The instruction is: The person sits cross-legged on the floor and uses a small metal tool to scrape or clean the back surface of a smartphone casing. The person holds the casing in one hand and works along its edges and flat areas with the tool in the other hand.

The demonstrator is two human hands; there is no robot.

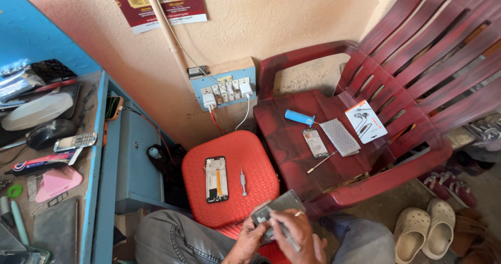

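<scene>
My left hand grips a grey phone back cover over my lap, at the near edge of a red stool. My right hand pinches a thin silver tool against the cover. On the stool lie an opened phone, its inner frame facing up, and a small screwdriver. My jeans-covered knees fill the bottom of the view.
A dark red plastic chair on the right carries a blue tube, a phone part, a patterned white pad, an earphone packet and a thin stick. A blue workbench with phones and tools stands left. A wall socket board hangs behind. Sandals lie on the floor.
</scene>
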